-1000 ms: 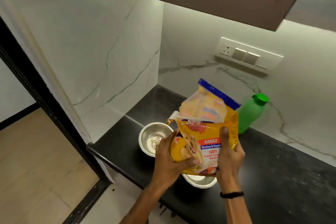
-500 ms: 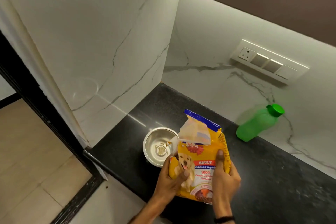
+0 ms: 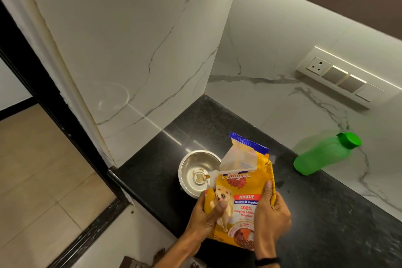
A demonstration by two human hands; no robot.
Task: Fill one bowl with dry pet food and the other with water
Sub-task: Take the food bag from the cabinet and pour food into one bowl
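Observation:
I hold a yellow dry pet food bag (image 3: 243,193) upright over the black counter (image 3: 326,224), its torn top corner folded open toward the left. My left hand (image 3: 206,217) grips the bag's left side and my right hand (image 3: 272,215) grips its right edge. Just left of the bag sits a steel bowl (image 3: 195,172) with a small bit of kibble at its bottom. The bag and my hands hide the second bowl. A green water bottle (image 3: 326,153) with a green cap leans against the marble wall at the right.
White marble walls enclose the counter's back and left corner. A switch panel (image 3: 341,76) is mounted on the back wall. A dark cabinet hangs overhead. The counter's front edge drops to a tiled floor (image 3: 43,180) on the left.
The view has tilted so the bag sits lower in frame. The second bowl, seen under the bag a second ago, is now hidden. Both hands keep their grip.

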